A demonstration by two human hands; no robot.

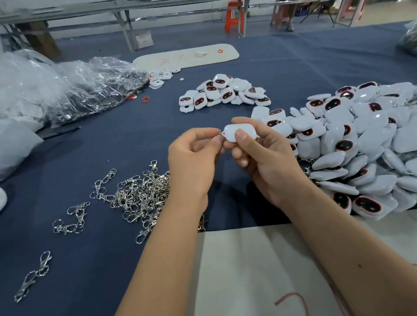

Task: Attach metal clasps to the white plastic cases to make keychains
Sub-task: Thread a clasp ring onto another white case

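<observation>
Dark blue cloth (111, 152) covers the bench. Above it a white case (240, 134) is gripped between thumb and curled fingers of the right hand (262, 165). A clasp (221, 133) is pinched at its left corner by the left hand (192, 162); only a glint shows. Ideally the case is kept steady while the ring is threaded. No legible writing is seen.

Cases (362, 151): glossy white plastic, smooth, dark shiny insets. Clasps (140, 195) lower left: bright polished metal. Table cover (106, 249): matt navy cloth; bags (68, 87) upper left: crinkled clear plastic film.
</observation>
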